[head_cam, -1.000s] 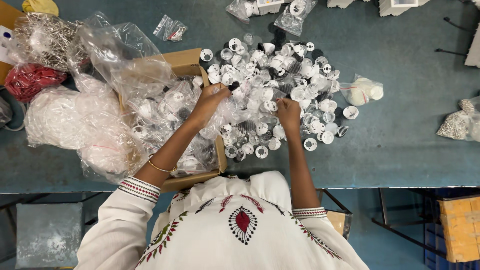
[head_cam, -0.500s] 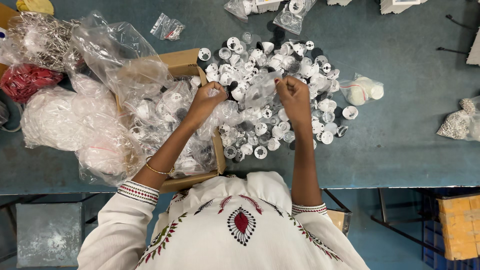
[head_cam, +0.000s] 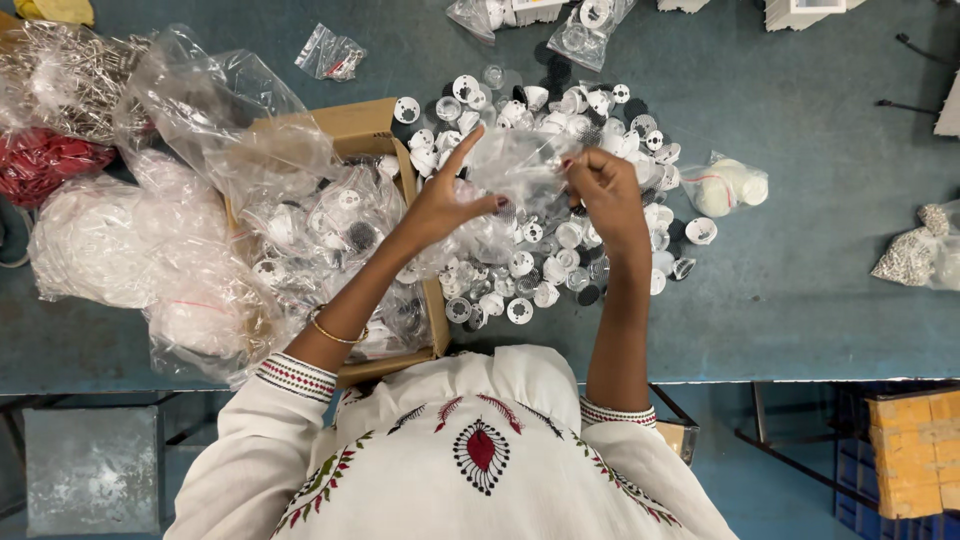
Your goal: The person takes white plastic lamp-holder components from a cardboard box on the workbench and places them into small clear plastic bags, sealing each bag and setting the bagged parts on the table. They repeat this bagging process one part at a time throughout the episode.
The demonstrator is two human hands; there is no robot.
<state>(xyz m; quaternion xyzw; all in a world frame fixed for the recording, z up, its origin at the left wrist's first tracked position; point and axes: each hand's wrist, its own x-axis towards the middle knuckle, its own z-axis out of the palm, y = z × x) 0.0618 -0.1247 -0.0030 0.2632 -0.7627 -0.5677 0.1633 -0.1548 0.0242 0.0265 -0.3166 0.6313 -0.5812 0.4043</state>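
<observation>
Both the left hand (head_cam: 440,205) and right hand (head_cam: 600,190) pinch, fingers closed, a clear plastic bag (head_cam: 520,165) above the heap of white caps (head_cam: 560,250) on the tabletop (head_cam: 800,280); it looks light, limp, slippery, probably best gripped at its edges.

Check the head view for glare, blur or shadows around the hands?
Head view: sharp overall, no motion blur on the left hand or right hand. Glare streaks on the clear plastic bag they pinch, and on the bags in the cardboard box, wash out the contents. Light is even and shadows soft on the blue table; the white plastic parts stay readable.
</observation>
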